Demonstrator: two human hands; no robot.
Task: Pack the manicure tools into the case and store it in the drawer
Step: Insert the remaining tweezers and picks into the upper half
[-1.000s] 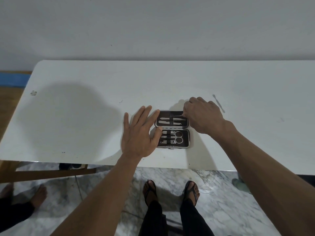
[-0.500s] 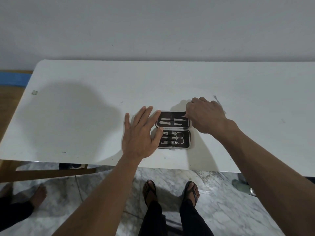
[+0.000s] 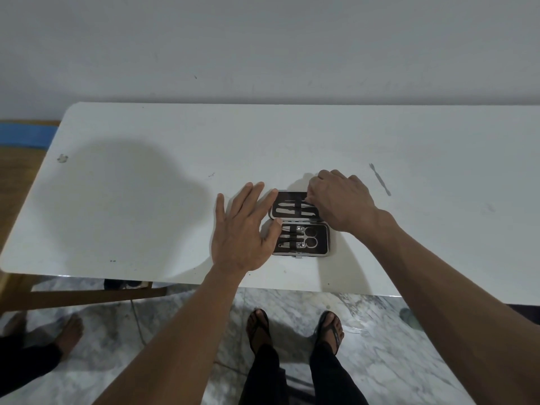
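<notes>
A small dark manicure case (image 3: 322, 231) lies open on the white table (image 3: 140, 206), near its front edge. Its lower half holds scissors (image 3: 310, 237) and clippers under straps. The upper half (image 3: 292, 197) holds slim metal tools. My left hand (image 3: 242, 229) lies flat with straight fingers, its fingertips touching the case's left edge. My right hand (image 3: 340, 200) is curled over the upper half's right end, its fingertips pinching the end of a slim tool there. One loose cuticle pusher (image 3: 380, 179) lies on the table to the right of my right hand.
The table's back edge meets a plain wall. Below the front edge are a marble floor and my sandalled feet (image 3: 295, 331). Another person's bare foot (image 3: 68, 334) stands at the lower left, beside a wooden frame (image 3: 87, 296).
My right hand has worked the slim tool from the upper half's top edge down among the other tools. My left hand and the case have stayed put.
</notes>
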